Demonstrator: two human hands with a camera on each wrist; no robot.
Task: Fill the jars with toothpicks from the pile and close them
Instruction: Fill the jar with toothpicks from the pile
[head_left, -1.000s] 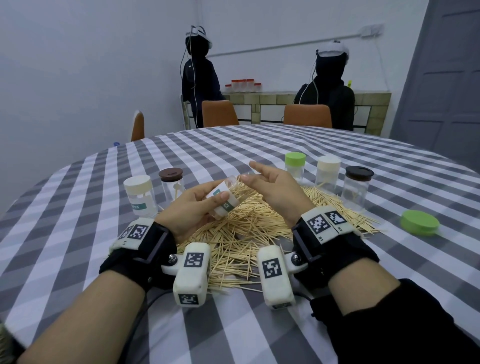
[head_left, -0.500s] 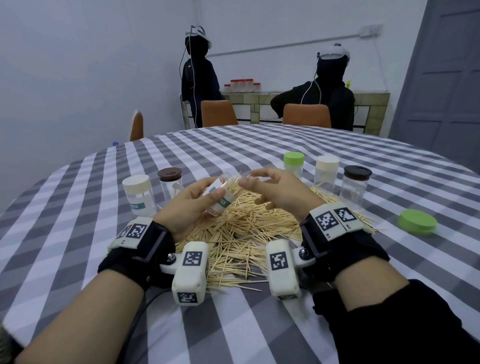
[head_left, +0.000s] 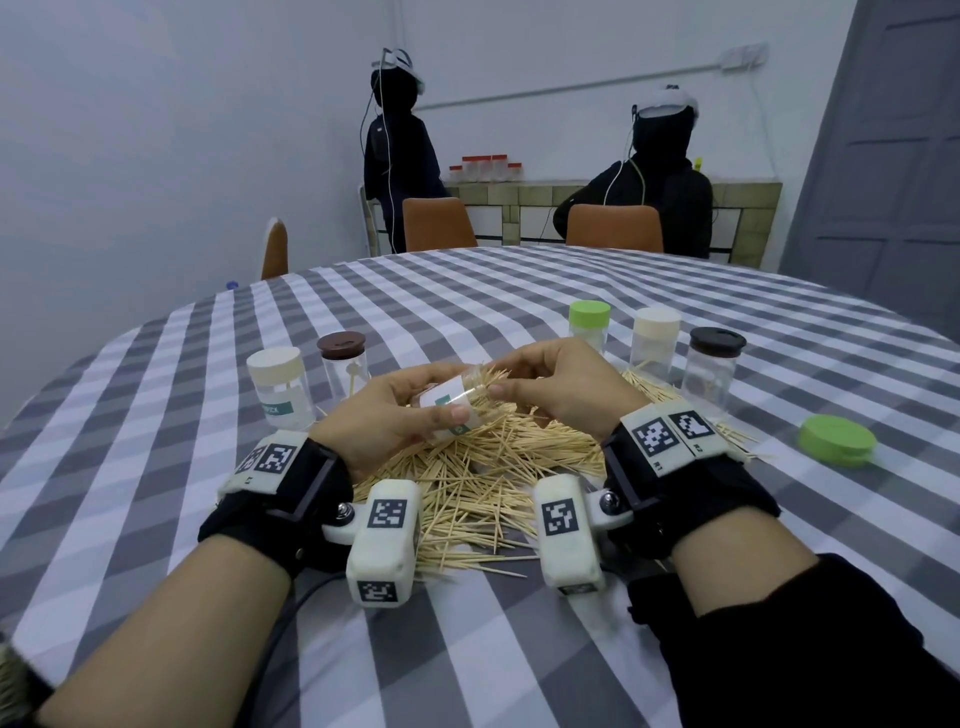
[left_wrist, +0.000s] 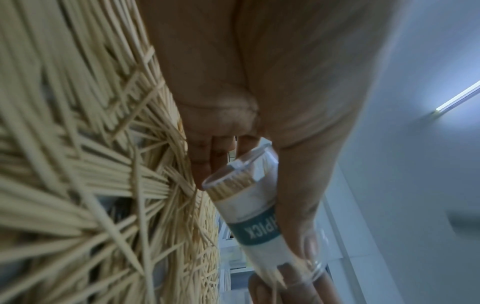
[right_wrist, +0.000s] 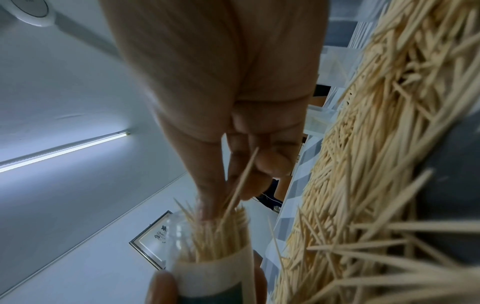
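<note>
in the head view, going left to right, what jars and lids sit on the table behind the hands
cream-lidded jar → brown-lidded jar → green-lidded jar → second cream-lidded jar → second brown-lidded jar → loose green lid

Six jars (five capped), one loose lid, one toothpick pile.

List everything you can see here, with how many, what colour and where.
Open jar: one, clear with white and teal label, held tilted over the pile, toothpicks sticking out of its mouth.
Toothpick pile: one, pale wood, table centre.
Closed jars: five; cream lid and brown lid at left; green lid, cream lid, brown lid at right.
Loose lid: one, green, far right.
Tablecloth: grey and white check.
Chairs: three, orange, behind table.
People: two, dark clothes, background.
Left hand: grips the open jar.
Right hand: fingers pinch toothpicks at the jar's mouth.
</note>
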